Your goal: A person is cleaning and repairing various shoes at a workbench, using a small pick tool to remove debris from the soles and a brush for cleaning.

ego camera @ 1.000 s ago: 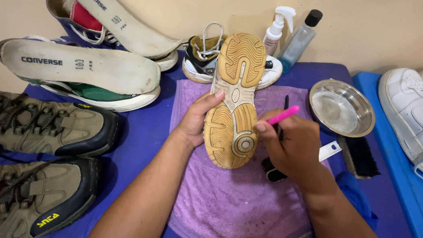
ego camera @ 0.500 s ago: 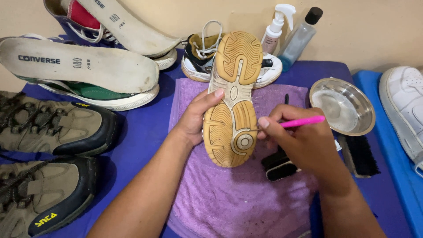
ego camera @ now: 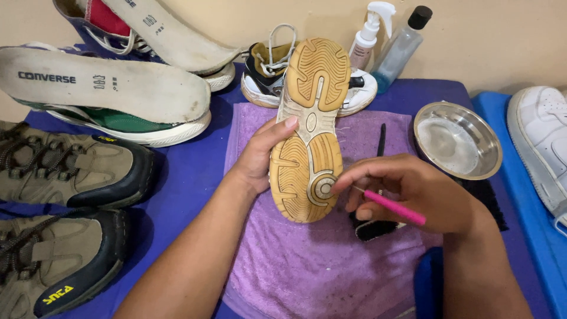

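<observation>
A blue-covered tabletop (ego camera: pixel 195 171) carries everything, and over its middle lies a purple towel (ego camera: pixel 307 266). Along the left side sit two olive-brown hiking shoes (ego camera: pixel 65 171) with black toe caps, one above the other, and behind them a green canvas sneaker (ego camera: pixel 136 127) with a loose grey insole (ego camera: pixel 100 82) laid across its top; a second insole (ego camera: pixel 171 35) leans over another sneaker at the back. At the right edge a white sneaker (ego camera: pixel 540 142) rests on a lighter blue surface. Above the towel, held sole-up, is a sports shoe (ego camera: pixel 310 124) with a tan rubber sole, its toe pointing away toward the wall and its heel low over the towel. The left hand (ego camera: pixel 263 156) cups it from the left side, thumb lying across the arch and the other fingers hidden behind the shoe. The right hand (ego camera: pixel 413 192) has its fingers drawn together in a pinch round a thin pink tool (ego camera: pixel 393 207), whose fine tip meets the round tread disc on the heel. A round steel bowl (ego camera: pixel 458 140) stands right of the towel, seemingly holding a little liquid. Behind the shoe lies its white-and-black mate (ego camera: pixel 266 80), beside a white spray bottle (ego camera: pixel 369 32) and a clear bottle (ego camera: pixel 401 47) of bluish fluid. Under the right hand a black brush (ego camera: pixel 378 227) lies on the towel.
</observation>
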